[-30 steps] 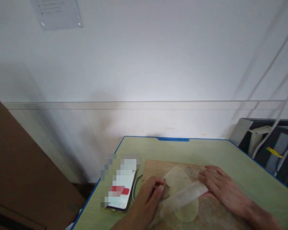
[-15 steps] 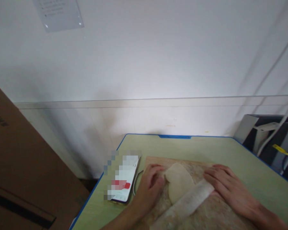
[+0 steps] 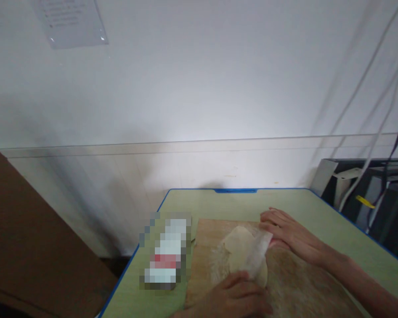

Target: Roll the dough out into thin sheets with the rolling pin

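Observation:
A thin, pale sheet of dough point(image 3: 239, 243) with an uneven edge lies on a floured wooden board point(image 3: 204, 251). Slanting across its right part is a whitish, flour-dusted rolling pin point(image 3: 257, 258). My right hand point(image 3: 287, 232) is closed over the pin's far end, its fingers curled at the board's back edge. At the near end, my left hand point(image 3: 237, 296) bends its fingers over the pin, hiding that end. Part of the dough shows to the right of the pin, close to my left fingers.
The board rests on a pale green table point(image 3: 252, 205) with a blue rim. A blurred-out phone point(image 3: 167, 251) lies left of the board. A brown carton point(image 3: 36, 247) stands at the left; dark equipment and cables point(image 3: 368, 194) are at the right. A white wall rises behind.
My left hand has come from the dough's left side to the pin's near end. My right hand and the pin's far end moved left and away, and the pin turned steeper, over the dough.

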The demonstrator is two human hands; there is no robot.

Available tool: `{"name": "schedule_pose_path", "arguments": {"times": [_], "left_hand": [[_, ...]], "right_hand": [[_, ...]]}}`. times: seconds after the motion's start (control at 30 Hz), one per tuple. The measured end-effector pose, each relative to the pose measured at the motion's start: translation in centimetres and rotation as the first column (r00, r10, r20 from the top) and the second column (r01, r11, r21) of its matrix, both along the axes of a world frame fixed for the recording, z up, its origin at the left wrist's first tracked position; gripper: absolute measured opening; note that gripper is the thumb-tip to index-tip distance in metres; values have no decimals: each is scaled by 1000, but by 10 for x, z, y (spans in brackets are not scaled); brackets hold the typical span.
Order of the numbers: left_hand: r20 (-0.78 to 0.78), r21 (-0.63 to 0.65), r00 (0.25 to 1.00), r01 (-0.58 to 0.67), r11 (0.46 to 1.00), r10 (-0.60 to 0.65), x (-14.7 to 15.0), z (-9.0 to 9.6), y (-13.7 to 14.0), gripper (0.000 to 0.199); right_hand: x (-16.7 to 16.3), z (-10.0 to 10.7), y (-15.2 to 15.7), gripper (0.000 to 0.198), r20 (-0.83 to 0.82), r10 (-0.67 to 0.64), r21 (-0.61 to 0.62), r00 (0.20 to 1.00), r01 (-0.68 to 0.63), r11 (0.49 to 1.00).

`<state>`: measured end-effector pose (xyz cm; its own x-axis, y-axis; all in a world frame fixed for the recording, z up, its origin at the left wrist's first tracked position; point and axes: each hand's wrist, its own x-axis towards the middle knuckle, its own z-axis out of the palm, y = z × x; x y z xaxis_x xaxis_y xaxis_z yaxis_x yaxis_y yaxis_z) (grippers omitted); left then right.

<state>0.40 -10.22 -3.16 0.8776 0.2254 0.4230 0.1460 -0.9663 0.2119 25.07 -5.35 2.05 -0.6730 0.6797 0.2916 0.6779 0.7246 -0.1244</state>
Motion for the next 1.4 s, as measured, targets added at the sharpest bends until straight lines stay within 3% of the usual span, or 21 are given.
{"name": "schedule_pose_path", "arguments": {"times": [0.13,0.3,0.37,0.43,0.6,0.77,0.97,1.27,1.4], "left_hand": [[-48,75,999,16,997,-12,8,-13,4,19],[-81,66,997,16,998,-11,5,-2,1,20],[-50,99,999,2,995,3,5,2,0,22],[-31,167,999,-11,986,16,5,4,-1,24],[3,328,998,-67,942,70,3,9,-3,27],[-20,248,995,-91,964,99,3,0,-1,29],[29,235,997,-75,969,70,5,-20,3,32],[-80,186,996,-13,983,28,-5,-3,4,37],[-61,187,998,21,982,-9,-6,-4,6,37]], "right_hand": [[-8,13,12,28,-99,42,-188,994,-60,980],[-3,7,23,56,-252,-17,-340,968,-72,938],[-6,8,25,54,-306,-63,-362,950,-55,930],[-16,10,26,50,-301,-101,-340,948,-7,940],[-53,3,35,55,-70,-143,-220,987,125,967],[-76,-8,44,54,-35,-198,-223,980,186,957],[-82,-8,49,50,38,-200,-233,979,204,951],[-96,-5,55,49,119,-188,-227,975,211,951],[-104,-2,56,51,138,-184,-236,973,213,948]]}}
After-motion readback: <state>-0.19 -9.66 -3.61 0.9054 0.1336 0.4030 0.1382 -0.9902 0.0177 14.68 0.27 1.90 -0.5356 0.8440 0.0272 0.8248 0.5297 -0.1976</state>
